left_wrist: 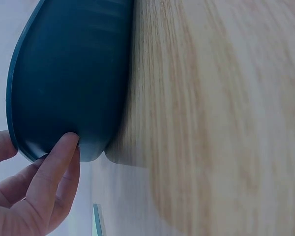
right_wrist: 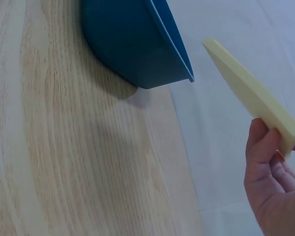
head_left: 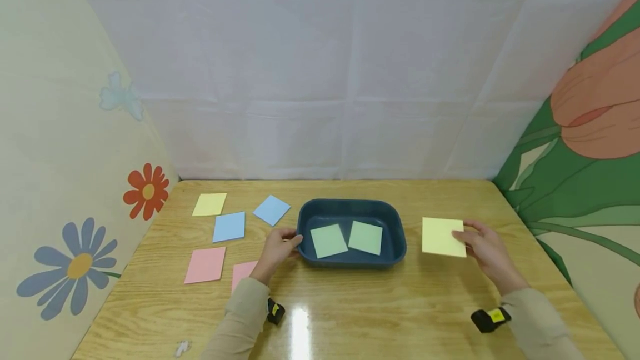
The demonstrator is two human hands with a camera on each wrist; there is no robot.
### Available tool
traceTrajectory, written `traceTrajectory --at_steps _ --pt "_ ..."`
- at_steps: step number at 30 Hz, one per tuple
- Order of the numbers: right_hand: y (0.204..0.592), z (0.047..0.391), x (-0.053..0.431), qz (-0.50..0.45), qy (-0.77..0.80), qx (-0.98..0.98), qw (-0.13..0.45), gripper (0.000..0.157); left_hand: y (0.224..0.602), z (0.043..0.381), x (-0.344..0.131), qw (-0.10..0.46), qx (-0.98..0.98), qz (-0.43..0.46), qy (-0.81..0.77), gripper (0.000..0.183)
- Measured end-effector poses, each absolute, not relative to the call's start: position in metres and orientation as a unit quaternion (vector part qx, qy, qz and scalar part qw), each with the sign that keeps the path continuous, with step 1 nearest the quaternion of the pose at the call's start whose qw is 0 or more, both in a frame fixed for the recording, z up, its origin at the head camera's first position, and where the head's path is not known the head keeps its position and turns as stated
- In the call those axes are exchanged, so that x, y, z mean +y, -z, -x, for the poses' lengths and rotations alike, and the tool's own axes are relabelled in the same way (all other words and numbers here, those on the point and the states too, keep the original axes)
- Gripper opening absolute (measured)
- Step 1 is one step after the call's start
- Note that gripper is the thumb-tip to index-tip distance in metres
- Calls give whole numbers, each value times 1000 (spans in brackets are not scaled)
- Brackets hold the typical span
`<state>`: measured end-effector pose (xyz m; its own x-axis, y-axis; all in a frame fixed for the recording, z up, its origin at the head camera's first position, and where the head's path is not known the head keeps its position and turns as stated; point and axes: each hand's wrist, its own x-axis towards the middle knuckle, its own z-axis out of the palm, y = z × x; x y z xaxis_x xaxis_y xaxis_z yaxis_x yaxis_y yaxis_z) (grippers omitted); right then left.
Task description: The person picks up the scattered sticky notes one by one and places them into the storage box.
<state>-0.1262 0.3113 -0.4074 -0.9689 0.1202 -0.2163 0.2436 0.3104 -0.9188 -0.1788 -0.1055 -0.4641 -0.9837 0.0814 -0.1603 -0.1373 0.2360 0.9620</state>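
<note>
Nearest, two beige sleeves reach in over the surface, a black device with a yellow patch by each wrist. A small white bit lies by the left edge. Farther in, on the left half, are two pink pads: one in plain sight toward the left edge, the other partly covered by the left arm.

The left hand grips the left end of the dark blue bin, one digit at the rim and others against the outer wall. The bin stands upright, midway between the left and right edges, long side parallel to the far edge. Level with it, toward the right edge, the right hand pinches a yellow pad by its right side, thumb on top and fingers beneath; the pad is tilted, off the surface and apart from the bin.

Inside the bin, two green pads lie side by side, slightly turned. Left of the bin are two blue pads, the farther one turned cornerwise. Another yellow pad lies near the far left corner. Past the far edge hangs a creased white cloth.
</note>
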Motion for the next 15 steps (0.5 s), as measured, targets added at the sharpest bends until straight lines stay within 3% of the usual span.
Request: traceTrajectory --at_steps 15 --pt "406 147 293 -99 601 792 50 66 466 180 -105 88 772 23 -629 25"
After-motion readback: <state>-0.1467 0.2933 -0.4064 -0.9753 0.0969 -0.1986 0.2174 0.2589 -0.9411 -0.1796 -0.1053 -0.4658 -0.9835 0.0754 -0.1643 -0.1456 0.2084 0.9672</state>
